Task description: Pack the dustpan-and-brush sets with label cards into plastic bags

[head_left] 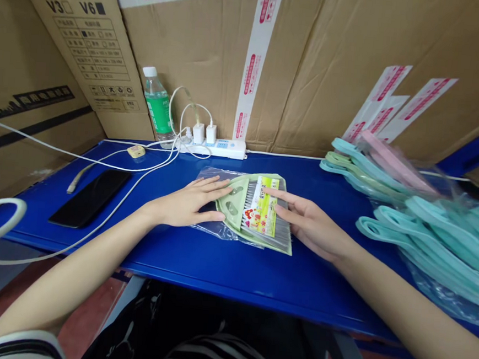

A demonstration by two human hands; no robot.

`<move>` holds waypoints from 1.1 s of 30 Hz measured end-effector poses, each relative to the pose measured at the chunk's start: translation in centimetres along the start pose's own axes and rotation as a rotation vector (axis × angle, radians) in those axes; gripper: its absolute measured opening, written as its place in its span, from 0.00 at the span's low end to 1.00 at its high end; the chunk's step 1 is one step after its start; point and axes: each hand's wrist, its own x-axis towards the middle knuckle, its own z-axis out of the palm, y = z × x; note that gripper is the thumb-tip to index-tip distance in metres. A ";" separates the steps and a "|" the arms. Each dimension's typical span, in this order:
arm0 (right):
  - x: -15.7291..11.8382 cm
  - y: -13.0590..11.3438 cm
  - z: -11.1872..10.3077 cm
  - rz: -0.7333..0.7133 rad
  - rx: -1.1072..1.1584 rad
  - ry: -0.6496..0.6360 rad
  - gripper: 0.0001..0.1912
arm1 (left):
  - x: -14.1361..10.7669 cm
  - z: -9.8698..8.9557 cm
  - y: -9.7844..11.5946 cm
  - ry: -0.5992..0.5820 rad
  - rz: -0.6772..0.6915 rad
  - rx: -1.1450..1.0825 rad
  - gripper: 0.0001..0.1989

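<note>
A light green mini dustpan [234, 205] with a grey-bristled brush [281, 227] lies on the blue table in front of me. Across the bristles sits a yellow and white label [267, 206]. Clear plastic wrap [214, 230] spreads out at the dustpan's left side. My left hand [194, 201] rests flat over the wrap, fingers stretched out, their tips reaching the dustpan's left edge. From the right, my right hand [308, 223] touches the label with extended fingertips; its thumb and lower fingers are partly hidden.
Turquoise, green and pink handled pieces [419, 216] lie in plastic at the right. A black phone [91, 198], white cables, a small yellow adapter [136, 151], a power strip [225, 148] and a green-labelled bottle [158, 104] occupy the left and back. Cardboard walls [306, 68] stand behind.
</note>
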 end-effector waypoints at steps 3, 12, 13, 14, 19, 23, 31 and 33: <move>0.0 0.0 0.0 0.001 -0.014 -0.032 0.24 | 0.0 0.1 0.0 -0.006 0.007 -0.020 0.32; 0.0 -0.1 0.4 0.069 0.023 0.027 0.25 | 0.1 -0.5 -0.2 0.164 -0.084 0.088 0.26; 0.0 -0.1 0.4 0.065 0.020 0.035 0.25 | 0.1 -0.8 -0.3 0.222 -0.175 0.130 0.24; 0.0 -0.1 0.4 0.058 0.016 0.036 0.25 | 0.1 -1.1 -0.5 0.260 -0.284 0.173 0.22; -0.1 -0.2 0.3 0.001 0.010 0.019 0.26 | 0.1 -2.2 -0.9 0.108 -0.613 0.167 0.14; -0.2 -0.2 0.2 -0.008 0.011 0.002 0.27 | 0.2 -2.4 -0.7 0.079 -0.538 0.038 0.12; 0.1 -0.1 0.3 0.060 0.025 0.047 0.23 | 0.3 -2.5 -0.9 0.078 -0.488 -0.076 0.09; 0.1 -0.3 0.6 0.089 0.027 0.074 0.22 | 0.3 -2.5 -0.9 0.073 -0.494 -0.059 0.09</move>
